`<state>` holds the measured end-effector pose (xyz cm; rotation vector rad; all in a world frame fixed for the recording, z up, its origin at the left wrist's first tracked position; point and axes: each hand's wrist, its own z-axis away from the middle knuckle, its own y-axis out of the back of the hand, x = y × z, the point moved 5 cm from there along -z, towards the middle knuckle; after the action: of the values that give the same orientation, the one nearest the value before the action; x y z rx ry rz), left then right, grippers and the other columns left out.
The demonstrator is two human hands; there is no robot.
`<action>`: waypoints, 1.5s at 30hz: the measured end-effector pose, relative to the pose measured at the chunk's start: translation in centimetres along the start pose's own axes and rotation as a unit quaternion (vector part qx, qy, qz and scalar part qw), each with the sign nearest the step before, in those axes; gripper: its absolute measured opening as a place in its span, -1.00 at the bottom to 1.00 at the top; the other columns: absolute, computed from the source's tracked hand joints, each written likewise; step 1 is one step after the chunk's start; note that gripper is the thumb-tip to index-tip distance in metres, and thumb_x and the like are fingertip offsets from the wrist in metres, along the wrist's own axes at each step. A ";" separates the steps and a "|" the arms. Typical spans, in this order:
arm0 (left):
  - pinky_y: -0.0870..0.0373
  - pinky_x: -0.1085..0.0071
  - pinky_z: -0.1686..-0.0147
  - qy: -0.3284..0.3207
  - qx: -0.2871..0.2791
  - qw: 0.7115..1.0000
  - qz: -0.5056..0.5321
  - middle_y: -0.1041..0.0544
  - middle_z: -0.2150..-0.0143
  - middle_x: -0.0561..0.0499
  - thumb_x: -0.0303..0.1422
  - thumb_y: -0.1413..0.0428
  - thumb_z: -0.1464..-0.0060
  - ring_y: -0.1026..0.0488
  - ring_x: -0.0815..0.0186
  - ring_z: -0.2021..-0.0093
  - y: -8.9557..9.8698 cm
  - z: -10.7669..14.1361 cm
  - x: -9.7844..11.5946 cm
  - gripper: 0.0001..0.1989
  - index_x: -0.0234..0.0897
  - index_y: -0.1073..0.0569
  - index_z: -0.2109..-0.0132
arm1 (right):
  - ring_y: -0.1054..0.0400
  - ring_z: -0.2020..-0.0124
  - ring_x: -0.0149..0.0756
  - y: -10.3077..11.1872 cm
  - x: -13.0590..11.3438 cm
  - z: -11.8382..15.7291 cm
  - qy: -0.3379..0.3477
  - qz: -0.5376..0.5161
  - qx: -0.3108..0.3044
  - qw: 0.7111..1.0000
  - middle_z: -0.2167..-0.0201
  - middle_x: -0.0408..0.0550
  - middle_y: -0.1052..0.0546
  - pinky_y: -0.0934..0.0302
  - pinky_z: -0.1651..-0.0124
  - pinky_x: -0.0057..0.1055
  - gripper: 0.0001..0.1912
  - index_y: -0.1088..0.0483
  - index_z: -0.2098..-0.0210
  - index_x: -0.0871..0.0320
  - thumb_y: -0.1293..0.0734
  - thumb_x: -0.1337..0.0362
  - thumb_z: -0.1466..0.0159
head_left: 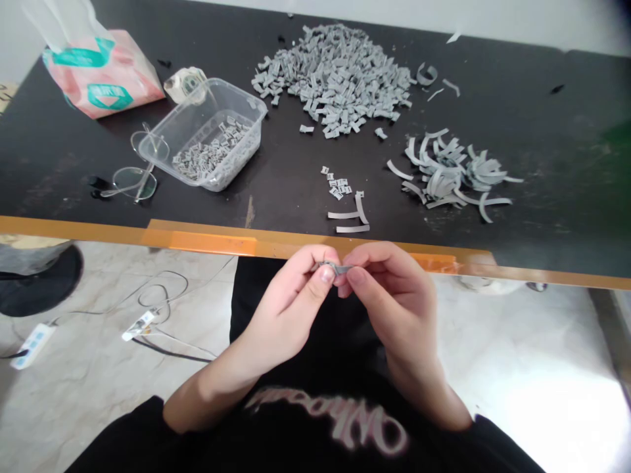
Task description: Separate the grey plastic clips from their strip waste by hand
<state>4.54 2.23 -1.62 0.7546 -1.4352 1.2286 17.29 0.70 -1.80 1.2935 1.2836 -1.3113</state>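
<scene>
In front of the table edge, my left hand [290, 299] and my right hand [399, 299] meet, both closed in a pinch. Between them is a short grey strip [340, 269]; the left thumb and finger grip one end, the right fingertips the other. A small buckle-like piece may be at the left end, but the fingers partly hide it. Just beyond the hands, loose grey strips [352, 229] lie on the table beside a few small grey buckle-like pieces [340, 186].
A big heap of folded grey pieces [340, 79] covers the back middle, with a pile of grey strips [444, 171] to the right. Leftward are a clear plastic tub [246, 141] of small pieces, eyeglasses [135, 182] and a tissue pack [108, 72]. Orange tape [211, 243] lines the edge.
</scene>
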 end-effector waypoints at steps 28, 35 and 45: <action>-0.62 0.36 0.23 -0.129 -0.019 0.991 -0.035 -0.40 0.08 0.03 -0.42 -0.21 -0.20 -0.49 0.41 0.31 1.3 -0.1 0.0 -0.70 -0.01 -0.53 -0.05 | -0.31 0.53 -0.50 -1.8 1.6 -0.2 -0.149 -0.296 -0.140 0.933 0.40 -0.11 -0.51 -0.18 0.59 -0.59 -0.91 -0.62 0.24 0.09 -0.43 0.29 -0.30; -0.53 0.24 0.05 -0.270 0.113 0.909 -0.297 -0.44 0.15 0.02 -0.40 -0.21 -0.19 -0.45 0.25 0.08 1.1 1.2 1.9 -0.88 -0.10 -0.50 0.13 | -0.17 0.66 -0.55 -3.0 1.7 0.2 -0.195 -0.404 -0.086 0.890 0.60 -0.21 -0.44 -0.02 0.69 -0.66 -0.92 -0.61 0.30 0.07 -0.44 0.24 -0.27; -0.55 0.17 0.09 -0.276 0.150 0.856 -0.411 -0.44 0.12 -0.01 -0.40 -0.16 -0.23 -0.47 0.22 0.11 0.3 2.0 2.9 -0.88 -0.04 -0.51 0.13 | -0.23 0.65 -0.58 -3.2 2.1 0.4 -0.163 -0.398 -0.056 0.901 0.57 -0.25 -0.48 -0.13 0.63 -0.70 -0.99 -0.56 0.30 0.06 -0.45 0.30 -0.27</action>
<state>2.93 0.92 1.25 1.8246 -1.1182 0.5618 13.94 0.74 -3.61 0.4065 1.6769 -1.8710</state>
